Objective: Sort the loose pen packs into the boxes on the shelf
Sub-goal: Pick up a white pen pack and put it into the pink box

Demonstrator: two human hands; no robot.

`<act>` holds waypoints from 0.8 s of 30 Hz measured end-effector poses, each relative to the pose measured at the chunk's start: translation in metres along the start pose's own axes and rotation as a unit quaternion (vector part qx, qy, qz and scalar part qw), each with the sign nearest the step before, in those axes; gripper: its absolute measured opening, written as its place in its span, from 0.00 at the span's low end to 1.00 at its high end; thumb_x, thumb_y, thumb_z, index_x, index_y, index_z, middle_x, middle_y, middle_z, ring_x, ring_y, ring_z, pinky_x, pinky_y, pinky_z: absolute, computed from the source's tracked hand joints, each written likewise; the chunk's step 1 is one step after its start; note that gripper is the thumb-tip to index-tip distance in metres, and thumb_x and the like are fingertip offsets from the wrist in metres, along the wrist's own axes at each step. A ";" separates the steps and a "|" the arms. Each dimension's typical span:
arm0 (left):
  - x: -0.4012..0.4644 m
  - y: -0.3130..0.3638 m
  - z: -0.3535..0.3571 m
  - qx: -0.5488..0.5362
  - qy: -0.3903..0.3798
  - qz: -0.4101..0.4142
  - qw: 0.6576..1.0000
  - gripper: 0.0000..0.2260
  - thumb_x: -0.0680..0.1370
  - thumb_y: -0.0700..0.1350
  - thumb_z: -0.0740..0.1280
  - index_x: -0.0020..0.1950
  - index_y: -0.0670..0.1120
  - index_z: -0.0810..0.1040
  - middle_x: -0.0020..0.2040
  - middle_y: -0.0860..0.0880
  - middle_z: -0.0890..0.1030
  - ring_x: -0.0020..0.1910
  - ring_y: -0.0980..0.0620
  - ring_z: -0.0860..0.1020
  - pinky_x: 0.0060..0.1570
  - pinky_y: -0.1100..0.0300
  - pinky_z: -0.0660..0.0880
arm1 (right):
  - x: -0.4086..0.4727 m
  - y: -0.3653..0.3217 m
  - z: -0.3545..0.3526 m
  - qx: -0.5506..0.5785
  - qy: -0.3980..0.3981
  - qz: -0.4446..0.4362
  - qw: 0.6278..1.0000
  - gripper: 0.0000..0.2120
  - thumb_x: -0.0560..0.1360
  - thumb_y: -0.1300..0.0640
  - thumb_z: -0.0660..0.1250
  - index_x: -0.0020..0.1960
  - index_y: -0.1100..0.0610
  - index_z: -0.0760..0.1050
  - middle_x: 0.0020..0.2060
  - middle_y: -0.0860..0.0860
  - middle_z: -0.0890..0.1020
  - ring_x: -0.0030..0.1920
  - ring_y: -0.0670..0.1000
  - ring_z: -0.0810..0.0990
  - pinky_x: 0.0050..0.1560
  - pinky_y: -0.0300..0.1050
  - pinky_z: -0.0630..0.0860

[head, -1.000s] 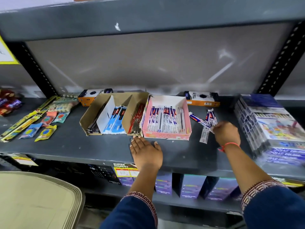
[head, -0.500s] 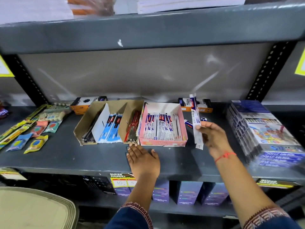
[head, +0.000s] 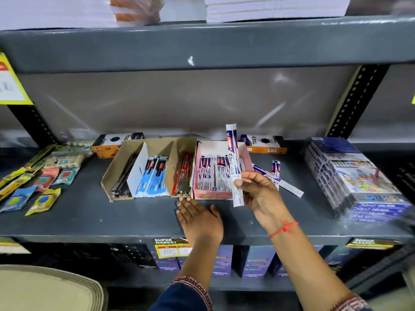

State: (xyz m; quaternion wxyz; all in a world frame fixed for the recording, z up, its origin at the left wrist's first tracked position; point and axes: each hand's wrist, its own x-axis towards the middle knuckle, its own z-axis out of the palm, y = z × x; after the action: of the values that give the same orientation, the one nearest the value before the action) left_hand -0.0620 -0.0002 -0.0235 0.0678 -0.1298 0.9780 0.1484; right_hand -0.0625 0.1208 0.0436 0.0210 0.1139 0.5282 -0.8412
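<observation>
I take the pink box as my landmark. My right hand is closed on one white pen pack, thumb and fingers pinching its lower part; the pack stands almost upright over the right front corner of the pink box. My left hand lies flat with the fingers together on the grey shelf, just in front of the pink box, holding nothing. Inside the pink box lie similar white packs in a row. Right of it, a few loose pen packs remain on the shelf, partly covered by my right hand. Left of it, touching, stands a brown cardboard box with black, blue and red packs in its compartments. Farther right is a stack of wrapped colour sets, blurred at the edge. Small printing on the packs I cannot read fully. Half a second ago the lifted pack was right of the pink box; now it is over its corner.
</observation>
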 end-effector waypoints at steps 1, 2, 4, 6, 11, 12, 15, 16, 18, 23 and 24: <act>0.000 0.000 0.000 0.000 -0.004 -0.001 1.000 0.32 0.81 0.54 0.46 0.74 0.33 0.40 0.76 0.35 0.43 0.76 0.39 0.44 0.74 0.48 0.41 | 0.000 0.000 0.001 -0.001 0.002 -0.002 1.000 0.13 0.69 0.72 0.67 0.38 0.55 0.76 0.26 0.46 0.83 0.29 0.44 0.79 0.34 0.38 0.70; 0.001 0.000 0.000 0.001 -0.008 -0.002 1.000 0.32 0.81 0.55 0.46 0.74 0.33 0.39 0.76 0.35 0.43 0.76 0.39 0.44 0.74 0.48 0.41 | 0.001 0.000 0.001 -0.003 0.005 -0.002 1.000 0.13 0.69 0.72 0.67 0.38 0.55 0.76 0.26 0.46 0.84 0.29 0.45 0.79 0.35 0.39 0.71; 0.000 0.000 -0.001 0.005 -0.016 -0.005 1.000 0.33 0.81 0.55 0.45 0.73 0.33 0.38 0.76 0.35 0.42 0.76 0.39 0.43 0.74 0.48 0.40 | 0.001 0.002 0.003 -0.005 0.009 -0.001 1.000 0.13 0.69 0.73 0.67 0.38 0.55 0.77 0.27 0.46 0.84 0.30 0.46 0.79 0.37 0.40 0.72; 0.000 -0.001 -0.002 0.007 -0.020 -0.004 1.000 0.33 0.81 0.56 0.45 0.73 0.33 0.38 0.76 0.35 0.41 0.76 0.39 0.42 0.74 0.49 0.40 | 0.003 0.003 0.005 -0.011 0.013 0.002 1.000 0.13 0.69 0.73 0.67 0.38 0.55 0.77 0.27 0.46 0.84 0.32 0.47 0.79 0.38 0.41 0.73; 0.000 -0.008 -0.003 0.004 -0.023 0.029 0.999 0.34 0.81 0.57 0.46 0.74 0.33 0.38 0.76 0.35 0.42 0.76 0.40 0.42 0.75 0.50 0.41 | 0.023 0.000 0.011 -0.084 0.072 -0.011 0.994 0.15 0.70 0.74 0.66 0.36 0.56 0.74 0.25 0.48 0.81 0.24 0.42 0.77 0.28 0.33 0.71; 0.000 -0.010 -0.004 0.002 -0.022 0.034 0.999 0.34 0.81 0.57 0.46 0.74 0.34 0.38 0.76 0.35 0.42 0.76 0.40 0.42 0.75 0.50 0.41 | 0.028 -0.002 0.013 -0.111 0.082 -0.014 0.990 0.15 0.70 0.75 0.66 0.35 0.56 0.73 0.27 0.51 0.79 0.22 0.41 0.76 0.24 0.30 0.70; 0.005 -0.022 -0.009 -0.004 -0.004 0.029 1.000 0.33 0.81 0.56 0.47 0.74 0.34 0.39 0.77 0.35 0.43 0.76 0.40 0.43 0.75 0.50 0.41 | 0.046 -0.003 0.017 -0.222 0.106 -0.029 0.969 0.17 0.70 0.75 0.66 0.34 0.54 0.71 0.32 0.53 0.76 0.27 0.45 0.76 0.22 0.29 0.69; 0.008 -0.027 -0.011 -0.005 0.002 0.025 1.000 0.32 0.81 0.55 0.47 0.74 0.34 0.40 0.77 0.35 0.43 0.76 0.40 0.43 0.75 0.50 0.41 | 0.053 -0.002 0.017 -0.273 0.117 -0.040 0.954 0.17 0.69 0.74 0.66 0.34 0.53 0.72 0.34 0.54 0.77 0.32 0.49 0.76 0.26 0.32 0.71; 0.011 -0.033 -0.013 -0.010 0.005 0.023 1.000 0.31 0.81 0.53 0.47 0.74 0.34 0.40 0.77 0.36 0.44 0.76 0.40 0.43 0.75 0.51 0.41 | 0.064 0.000 0.018 -0.373 0.143 -0.061 0.915 0.13 0.69 0.73 0.66 0.36 0.55 0.75 0.42 0.58 0.81 0.42 0.55 0.79 0.38 0.39 0.74; 0.010 -0.034 -0.011 -0.005 0.009 0.026 1.000 0.31 0.81 0.53 0.48 0.74 0.34 0.40 0.77 0.36 0.44 0.76 0.40 0.44 0.75 0.50 0.42 | 0.073 0.007 0.021 -0.571 0.140 -0.077 0.805 0.12 0.73 0.70 0.61 0.53 0.66 0.79 0.53 0.62 0.83 0.54 0.62 0.80 0.55 0.48 0.76; 0.010 -0.033 -0.011 -0.004 0.012 0.027 1.000 0.32 0.81 0.53 0.48 0.74 0.34 0.41 0.77 0.35 0.45 0.76 0.40 0.44 0.75 0.50 0.42 | 0.076 0.009 0.021 -0.592 0.134 -0.077 0.791 0.12 0.74 0.69 0.60 0.54 0.66 0.78 0.53 0.63 0.82 0.55 0.62 0.80 0.57 0.49 0.76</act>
State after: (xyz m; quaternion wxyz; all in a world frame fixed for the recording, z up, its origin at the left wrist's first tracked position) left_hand -0.0632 -0.0367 -0.0237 0.0511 -0.1054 0.9813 0.1524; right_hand -0.1382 0.1047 0.0281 -0.0520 0.1497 0.9273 -0.3390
